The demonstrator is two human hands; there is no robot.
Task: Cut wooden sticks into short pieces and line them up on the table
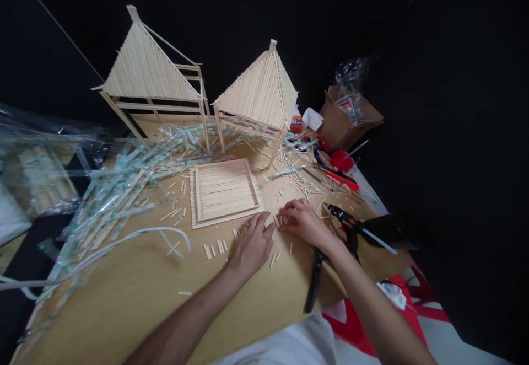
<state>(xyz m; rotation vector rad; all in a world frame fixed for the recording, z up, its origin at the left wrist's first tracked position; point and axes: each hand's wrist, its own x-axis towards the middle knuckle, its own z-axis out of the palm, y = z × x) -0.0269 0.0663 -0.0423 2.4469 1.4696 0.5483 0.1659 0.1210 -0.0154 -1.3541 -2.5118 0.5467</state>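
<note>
My left hand (254, 239), with a ring on one finger, rests low over the table, its thumb and fingertips closed around a short wooden stick piece (268, 223). Facing it, my right hand (305, 221) curls its thumb and fingers about several short stick pieces (282, 220) standing side by side. Part of what both hands grip is hidden by the fingers. Just beyond them lies a square panel of wooden sticks (225, 188) with a raised stick border. More cut pieces (215, 248) lie in a row left of my left hand.
Two stick-built huts with pitched roofs, a larger one (151, 73) and a smaller one (258, 92), stand behind. A black glue gun (349, 224) lies right of my right hand. Plastic wrappers (124, 188) heap at left, near a white cable (136, 232). A cardboard box (341, 128) sits back right.
</note>
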